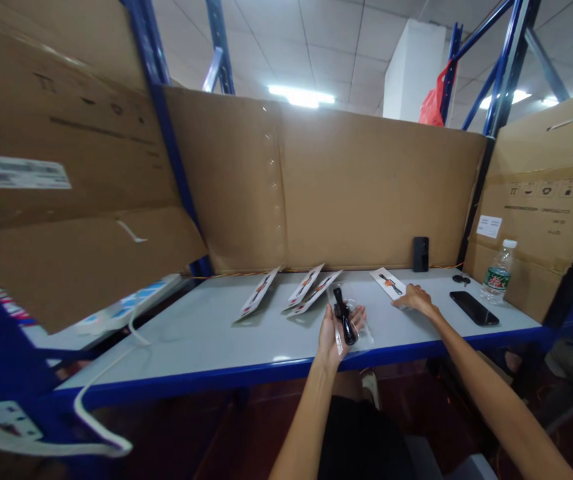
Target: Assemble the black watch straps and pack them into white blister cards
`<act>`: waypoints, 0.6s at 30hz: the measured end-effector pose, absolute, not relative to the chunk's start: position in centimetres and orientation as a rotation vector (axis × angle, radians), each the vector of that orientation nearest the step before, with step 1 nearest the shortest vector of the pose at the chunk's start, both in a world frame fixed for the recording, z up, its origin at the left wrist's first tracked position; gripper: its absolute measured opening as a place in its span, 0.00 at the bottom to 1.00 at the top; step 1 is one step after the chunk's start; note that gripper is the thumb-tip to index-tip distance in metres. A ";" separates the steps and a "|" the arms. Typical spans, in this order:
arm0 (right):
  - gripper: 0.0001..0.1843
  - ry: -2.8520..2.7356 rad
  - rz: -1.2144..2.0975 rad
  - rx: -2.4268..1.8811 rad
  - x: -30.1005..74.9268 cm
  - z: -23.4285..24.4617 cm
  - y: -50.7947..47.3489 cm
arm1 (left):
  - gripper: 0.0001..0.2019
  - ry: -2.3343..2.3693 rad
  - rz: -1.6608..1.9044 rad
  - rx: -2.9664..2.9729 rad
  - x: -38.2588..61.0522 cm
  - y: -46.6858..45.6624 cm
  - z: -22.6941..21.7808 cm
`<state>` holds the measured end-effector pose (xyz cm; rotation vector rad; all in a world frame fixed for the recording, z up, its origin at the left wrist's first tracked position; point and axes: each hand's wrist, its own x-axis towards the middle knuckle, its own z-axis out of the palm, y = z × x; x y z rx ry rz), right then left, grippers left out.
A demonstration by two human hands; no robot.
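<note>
My left hand (335, 331) lies palm up over the grey shelf top, holding a small black tool in a clear plastic bag (346, 324). My right hand (413, 297) reaches forward and rests its fingers on the near edge of a white printed card (389, 283) that lies flat on the shelf. Three more white cards sit to the left: one card (257, 293) apart, and two cards (312, 291) overlapping each other.
A black phone (473, 308) lies flat at the right, near a water bottle (499, 272) and some keys (461, 279). A small black box (420, 254) stands against the cardboard back wall (346, 187). The grey shelf (206, 340) has a blue front edge. A white power strip (126, 308) lies left.
</note>
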<state>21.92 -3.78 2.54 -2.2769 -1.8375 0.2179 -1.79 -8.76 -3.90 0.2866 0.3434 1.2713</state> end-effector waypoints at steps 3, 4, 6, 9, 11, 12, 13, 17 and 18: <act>0.42 -1.794 0.123 -2.233 24.1 2.1 -6.3 | 0.19 0.334 1.290 0.282 -1.6 -8.7 -4.0; 0.40 -1.773 0.070 -2.221 24.9 1.9 -7.4 | 0.19 0.330 1.296 0.281 -1.5 -8.7 -4.1; 0.31 -1.749 0.033 -2.180 26.4 1.6 -9.9 | 0.19 0.326 1.305 0.282 -1.5 -8.5 -4.3; 0.14 -1.797 0.221 -1.990 28.1 1.6 -14.6 | 0.19 0.319 1.302 0.286 -1.4 -8.3 -4.5; 0.10 -1.863 0.209 -1.755 28.4 1.6 -18.6 | 0.19 0.317 1.299 0.284 -1.4 -8.3 -4.4; 0.11 -1.853 0.069 -1.638 28.3 1.4 -20.9 | 0.19 0.317 1.298 0.282 -1.4 -8.3 -4.4; 0.12 -1.802 -0.089 -1.523 28.1 1.1 -23.3 | 0.20 0.318 1.298 0.278 -1.4 -8.4 -4.3; 0.13 -1.841 -0.467 -1.206 26.1 -1.1 -32.9 | 0.21 0.334 1.291 0.257 -1.3 -8.6 -3.9; 0.16 -1.859 -0.488 -1.188 25.4 -1.8 -34.8 | 0.21 0.337 1.288 0.256 -1.4 -8.6 -3.8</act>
